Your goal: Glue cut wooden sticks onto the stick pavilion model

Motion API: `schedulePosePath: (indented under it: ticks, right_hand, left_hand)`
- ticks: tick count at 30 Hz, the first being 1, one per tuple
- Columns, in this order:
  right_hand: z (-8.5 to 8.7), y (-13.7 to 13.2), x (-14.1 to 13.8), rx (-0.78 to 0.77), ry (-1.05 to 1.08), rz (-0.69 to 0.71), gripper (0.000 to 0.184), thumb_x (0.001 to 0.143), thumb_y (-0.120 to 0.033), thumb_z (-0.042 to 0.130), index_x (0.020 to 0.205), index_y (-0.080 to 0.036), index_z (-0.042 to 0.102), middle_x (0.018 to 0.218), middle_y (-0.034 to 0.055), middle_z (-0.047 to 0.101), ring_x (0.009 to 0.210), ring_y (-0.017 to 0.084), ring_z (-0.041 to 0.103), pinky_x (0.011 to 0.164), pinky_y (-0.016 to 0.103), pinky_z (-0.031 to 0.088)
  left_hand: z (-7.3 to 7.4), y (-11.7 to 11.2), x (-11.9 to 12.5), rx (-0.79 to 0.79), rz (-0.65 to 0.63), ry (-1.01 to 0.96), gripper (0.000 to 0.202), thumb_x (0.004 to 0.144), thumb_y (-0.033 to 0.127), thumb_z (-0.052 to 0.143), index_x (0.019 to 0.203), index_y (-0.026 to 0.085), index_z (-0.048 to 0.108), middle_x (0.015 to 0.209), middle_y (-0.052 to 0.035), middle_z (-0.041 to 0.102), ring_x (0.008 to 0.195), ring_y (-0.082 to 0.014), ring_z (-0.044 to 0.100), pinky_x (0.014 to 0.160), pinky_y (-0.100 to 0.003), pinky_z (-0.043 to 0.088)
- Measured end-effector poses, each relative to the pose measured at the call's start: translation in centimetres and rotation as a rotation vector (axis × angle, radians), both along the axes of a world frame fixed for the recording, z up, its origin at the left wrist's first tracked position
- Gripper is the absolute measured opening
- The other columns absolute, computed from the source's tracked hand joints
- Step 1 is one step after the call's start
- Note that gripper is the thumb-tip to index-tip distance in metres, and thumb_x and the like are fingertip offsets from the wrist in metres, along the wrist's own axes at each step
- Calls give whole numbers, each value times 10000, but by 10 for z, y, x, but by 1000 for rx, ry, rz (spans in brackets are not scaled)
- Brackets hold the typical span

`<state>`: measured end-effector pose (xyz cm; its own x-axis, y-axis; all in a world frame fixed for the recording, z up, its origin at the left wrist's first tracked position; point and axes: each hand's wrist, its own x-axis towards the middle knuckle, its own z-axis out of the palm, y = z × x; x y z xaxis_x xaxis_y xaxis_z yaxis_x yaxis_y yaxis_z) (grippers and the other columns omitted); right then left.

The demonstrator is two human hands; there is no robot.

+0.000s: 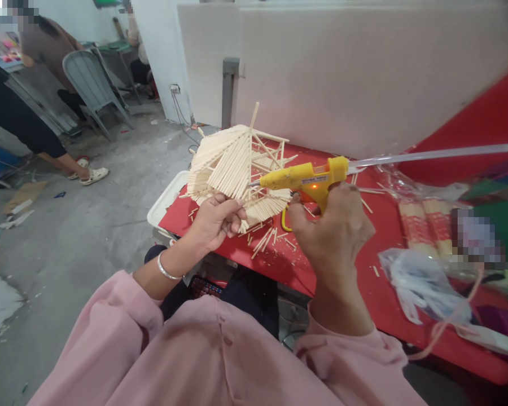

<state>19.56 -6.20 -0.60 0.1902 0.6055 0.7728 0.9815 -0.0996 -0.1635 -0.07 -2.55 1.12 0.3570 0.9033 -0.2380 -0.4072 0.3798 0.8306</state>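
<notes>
Stick model (232,163), a fan-shaped shell of pale wooden sticks, held tilted above the near left corner of the red table (342,270). The left hand (218,223), at the model's lower edge, has its fingers curled under and against the sticks, gripping it; a silver bangle (167,270) sits on that wrist. To the model's right, the right hand (332,231) is closed round the grip of a yellow glue gun (305,177), whose nozzle meets the model's right side and whose orange lamp is lit; the trigger appears to be under a finger, though the hand hides it. A clear glue stick (440,153) runs out of the gun's rear, away from the model. Loose sticks (266,239) lie just below the model; a white tray (165,203) lies to its lower left, and a clear plastic bag (410,282) well to its right. Beyond the model, far left, stands a grey chair (88,84)
</notes>
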Motion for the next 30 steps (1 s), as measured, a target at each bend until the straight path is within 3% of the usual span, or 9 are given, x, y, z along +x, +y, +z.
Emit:
schedulePosePath:
  ticks: [19,30]
  right_hand:
    - [5,-1,1,-60,-1,11,378,849,-411,550,1117,-151,609,935,116,599,779,230,539,604,313,344]
    - [8,-5,2,-40,-66,13,430,857,-435,573,1191,-165,600,1039,152,646,749,229,578,609,328,370]
  left_hand:
    - [-2,-1,1,-5,21,6,312,680,267,805,643,164,513,509,25,628,320,-43,482,314,-157,299]
    - [-3,-1,1,6,30,6,290,680,265,798,651,159,530,530,26,641,320,-37,475,311,-153,299]
